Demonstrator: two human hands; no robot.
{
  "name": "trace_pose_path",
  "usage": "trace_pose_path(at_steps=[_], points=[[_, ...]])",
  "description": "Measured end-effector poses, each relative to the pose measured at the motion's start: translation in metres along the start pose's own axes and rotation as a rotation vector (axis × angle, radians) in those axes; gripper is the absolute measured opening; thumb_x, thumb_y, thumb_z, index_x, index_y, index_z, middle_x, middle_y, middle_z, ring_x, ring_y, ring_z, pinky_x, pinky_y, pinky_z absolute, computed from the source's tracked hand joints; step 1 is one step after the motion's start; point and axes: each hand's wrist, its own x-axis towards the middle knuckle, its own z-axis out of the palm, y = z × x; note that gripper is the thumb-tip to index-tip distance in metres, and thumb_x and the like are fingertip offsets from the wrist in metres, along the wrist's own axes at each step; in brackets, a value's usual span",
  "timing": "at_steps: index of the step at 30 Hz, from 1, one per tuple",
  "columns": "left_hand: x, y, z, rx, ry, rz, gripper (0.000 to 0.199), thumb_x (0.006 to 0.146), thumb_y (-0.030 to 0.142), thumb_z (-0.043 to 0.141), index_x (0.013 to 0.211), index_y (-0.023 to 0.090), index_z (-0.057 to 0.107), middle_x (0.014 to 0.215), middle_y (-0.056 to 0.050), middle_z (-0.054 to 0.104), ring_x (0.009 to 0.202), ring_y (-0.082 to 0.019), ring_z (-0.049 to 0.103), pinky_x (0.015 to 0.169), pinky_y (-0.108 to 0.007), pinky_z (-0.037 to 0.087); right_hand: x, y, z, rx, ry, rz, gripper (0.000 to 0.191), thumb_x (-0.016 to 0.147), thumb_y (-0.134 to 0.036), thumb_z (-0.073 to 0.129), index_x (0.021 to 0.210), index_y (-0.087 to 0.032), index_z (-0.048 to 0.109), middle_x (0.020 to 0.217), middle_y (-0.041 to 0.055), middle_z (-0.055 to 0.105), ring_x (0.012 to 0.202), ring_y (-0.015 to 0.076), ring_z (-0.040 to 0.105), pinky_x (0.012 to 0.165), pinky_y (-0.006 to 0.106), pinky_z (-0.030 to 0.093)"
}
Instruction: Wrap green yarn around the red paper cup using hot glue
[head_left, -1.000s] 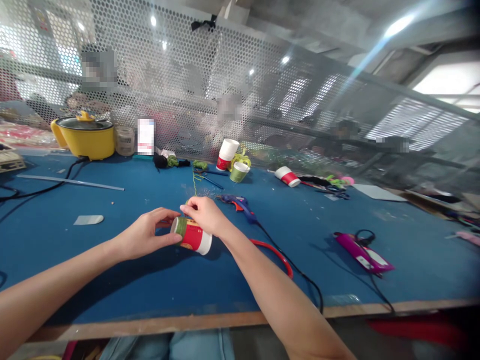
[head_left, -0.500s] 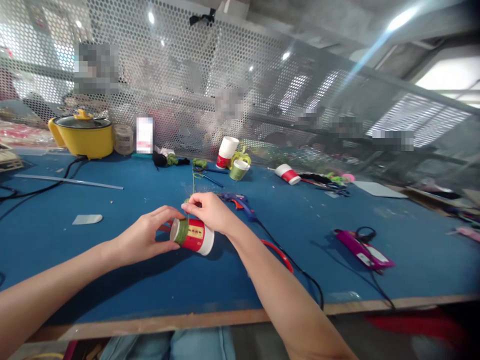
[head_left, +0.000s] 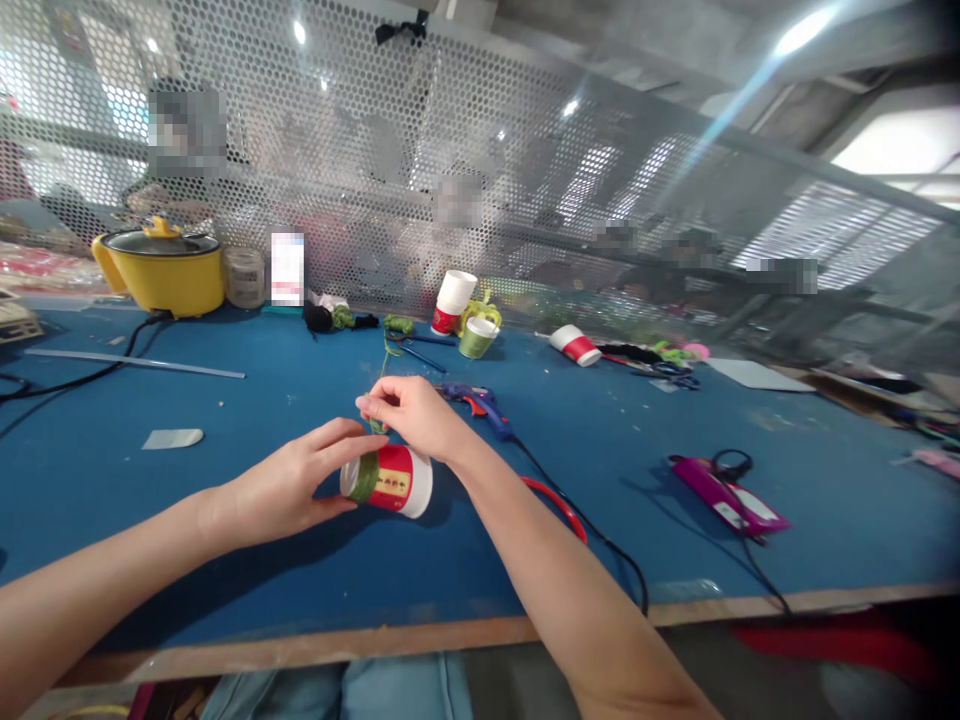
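Note:
A red and white paper cup (head_left: 396, 480) lies on its side above the blue table, green yarn (head_left: 366, 478) wound around its base end. My left hand (head_left: 315, 470) grips that end between thumb and fingers. Just over the cup, my right hand (head_left: 401, 410) is closed in a pinch on the green yarn strand. From there the strand runs back to a small green yarn bundle (head_left: 398, 324). A blue glue gun (head_left: 480, 408) lies just beyond my right wrist, partly hidden by it.
Toward the back stand stacked paper cups (head_left: 454, 300), a green-wrapped cup (head_left: 477, 338) and a yellow electric pot (head_left: 161, 272). Another red and white cup (head_left: 576, 345) lies tipped over. A purple case (head_left: 727, 495) with a cable sits at right. A perforated metal screen (head_left: 337, 180) closes the far side.
The cup has turned a little in my left hand, its printed label shifting downward. My right hand has moved slightly left and up with the yarn.

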Motion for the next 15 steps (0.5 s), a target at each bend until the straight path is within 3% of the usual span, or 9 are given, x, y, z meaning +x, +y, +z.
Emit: trace_pose_path(at_steps=[6, 9, 12, 15], points=[[0.000, -0.002, 0.002, 0.019, 0.026, 0.014, 0.048, 0.074, 0.010, 0.061, 0.118, 0.017, 0.043, 0.117, -0.010, 0.049, 0.108, -0.022, 0.054, 0.092, -0.033, 0.049, 0.011, 0.006, 0.007, -0.118, -0.008, -0.004, 0.024, 0.078, -0.031, 0.057, 0.062, -0.014, 0.058, 0.061, 0.0005, 0.060, 0.057, 0.0096, 0.051, 0.056, 0.021, 0.038], [0.000, -0.001, 0.002, 0.019, 0.015, -0.011, 0.047, 0.074, 0.010, 0.060, 0.117, 0.019, 0.042, 0.118, -0.010, 0.049, 0.107, -0.021, 0.054, 0.091, -0.034, 0.049, 0.016, 0.010, -0.002, -0.253, 0.005, 0.058, 0.028, 0.081, -0.032, 0.053, 0.060, -0.014, 0.057, 0.057, 0.0013, 0.059, 0.053, 0.0097, 0.050, 0.052, 0.022, 0.037], [-0.001, -0.001, 0.002, 0.011, 0.007, -0.042, 0.047, 0.075, 0.011, 0.059, 0.117, 0.019, 0.041, 0.117, -0.010, 0.049, 0.104, -0.020, 0.056, 0.088, -0.032, 0.051, 0.013, 0.010, -0.029, -0.195, 0.067, 0.170, 0.030, 0.086, -0.029, 0.046, 0.062, -0.014, 0.056, 0.063, 0.0037, 0.062, 0.053, 0.0091, 0.052, 0.050, 0.020, 0.040], [-0.001, -0.003, 0.004, 0.005, 0.024, -0.060, 0.046, 0.074, 0.012, 0.060, 0.116, 0.019, 0.042, 0.116, -0.009, 0.049, 0.100, -0.019, 0.058, 0.085, -0.030, 0.052, 0.001, 0.012, -0.071, -0.106, 0.233, 0.275, 0.029, 0.087, -0.028, 0.043, 0.066, -0.014, 0.055, 0.068, 0.0052, 0.063, 0.053, 0.0080, 0.053, 0.049, 0.019, 0.043]])
